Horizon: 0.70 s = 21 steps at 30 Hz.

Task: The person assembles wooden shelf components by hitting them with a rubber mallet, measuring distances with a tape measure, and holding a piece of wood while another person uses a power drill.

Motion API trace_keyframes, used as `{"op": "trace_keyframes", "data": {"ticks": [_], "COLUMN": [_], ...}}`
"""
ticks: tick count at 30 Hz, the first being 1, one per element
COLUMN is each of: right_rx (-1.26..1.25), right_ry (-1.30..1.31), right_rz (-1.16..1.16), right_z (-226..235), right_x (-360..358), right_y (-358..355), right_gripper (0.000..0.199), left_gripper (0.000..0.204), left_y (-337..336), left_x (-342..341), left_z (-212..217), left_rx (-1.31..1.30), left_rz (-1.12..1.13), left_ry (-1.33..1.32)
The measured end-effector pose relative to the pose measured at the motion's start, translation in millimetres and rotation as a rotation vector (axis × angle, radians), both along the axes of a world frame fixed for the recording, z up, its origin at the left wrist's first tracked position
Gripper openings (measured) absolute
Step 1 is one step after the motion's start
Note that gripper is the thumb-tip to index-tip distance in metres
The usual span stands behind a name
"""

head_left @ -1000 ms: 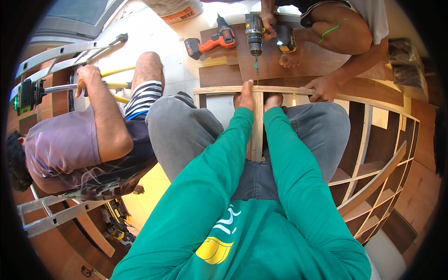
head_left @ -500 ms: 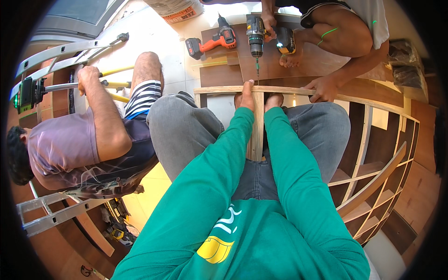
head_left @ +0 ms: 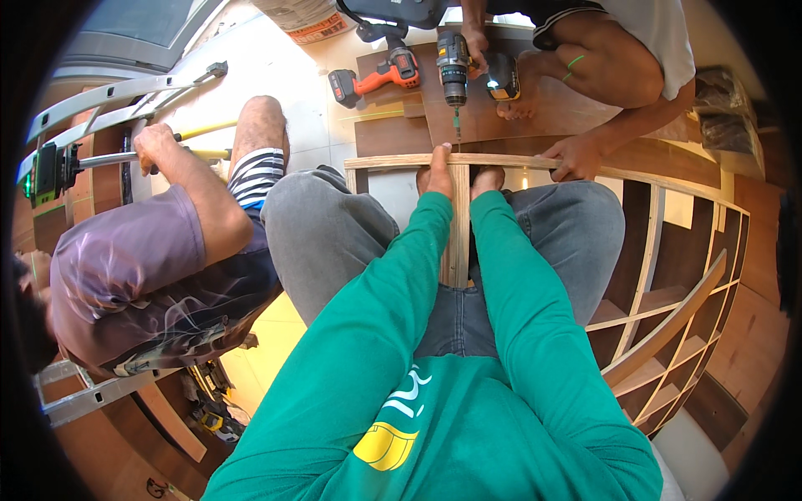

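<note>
Your left hand (head_left: 436, 177) and your right hand (head_left: 487, 179) sit on either side of an upright wooden slat (head_left: 457, 225) that runs between your knees, and both hands press against it near its top end, where it meets the long curved rail (head_left: 401, 160) of a pale wooden frame. Your left grip is closed flat against the slat's left face with the fingers together; your right grip lies against the right face, but how far its fingers wrap around I cannot tell, since the slat and your green sleeve hide most of it. The slat stands straight in front of you, its lower end hidden between your grey-trousered legs, its upper end butting the rail. Just beyond the rail, a person across from you holds a dark cordless drill (head_left: 455, 71) point down, its bit tip right at the rail above the slat's end; that person's other hand (head_left: 571, 159) rests on the rail to your right of the slat. A second drill, orange and black (head_left: 376, 77), lies on the brown board (head_left: 493, 117) beyond the frame, near the first. To your right the frame continues as a run of shelf compartments (head_left: 668, 275) with thin pale edges. On your left another person in a purple shirt (head_left: 142, 267) sits close beside your knee, one hand gripping a metal bar (head_left: 109, 159) by an aluminium ladder (head_left: 117, 96).
</note>
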State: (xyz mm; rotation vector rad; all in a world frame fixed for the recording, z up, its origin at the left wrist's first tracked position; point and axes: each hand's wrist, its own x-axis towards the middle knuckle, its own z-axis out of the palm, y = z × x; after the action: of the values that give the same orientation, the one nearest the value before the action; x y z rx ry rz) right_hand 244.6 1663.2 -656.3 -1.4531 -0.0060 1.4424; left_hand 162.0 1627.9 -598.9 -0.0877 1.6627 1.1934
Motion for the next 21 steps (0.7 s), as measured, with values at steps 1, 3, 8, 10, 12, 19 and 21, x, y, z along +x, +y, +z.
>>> {"op": "trace_keyframes", "data": {"ticks": [1,3,8,10,12,19,21], "right_rx": [-0.013,-0.028,-0.012,-0.014,-0.018,-0.015,0.001], "right_ry": [-0.009,-0.021,-0.051,-0.044,-0.030,-0.003,-0.045], "right_rz": [-0.013,-0.026,-0.028,-0.042,-0.044,-0.043,-0.033], "right_z": [0.4,1.2,-2.0,-1.6,0.2,-9.0,-19.9], "right_x": [1.3,4.0,3.5,2.3,0.9,2.0,10.3], "right_y": [0.4,0.4,2.0,2.9,1.9,3.6,4.7], "right_gripper": [0.048,0.048,0.048,0.048,0.048,0.050,0.052], "left_gripper": [0.063,0.063,0.066,0.066,0.067,0.065,0.064], "left_y": [0.3,0.1,0.5,0.7,-0.3,-2.0,-0.4], "left_x": [1.1,2.3,1.8,1.6,0.2,-1.1,4.0], "left_z": [4.4,13.2,9.2,3.7,-0.8,10.5,21.7], "left_rx": [0.001,0.001,0.015,0.019,0.009,0.007,0.011], "left_rz": [-0.012,-0.035,-0.039,-0.029,-0.032,-0.065,-0.079], "left_ry": [0.006,0.018,0.023,0.027,0.047,0.048,0.063]}}
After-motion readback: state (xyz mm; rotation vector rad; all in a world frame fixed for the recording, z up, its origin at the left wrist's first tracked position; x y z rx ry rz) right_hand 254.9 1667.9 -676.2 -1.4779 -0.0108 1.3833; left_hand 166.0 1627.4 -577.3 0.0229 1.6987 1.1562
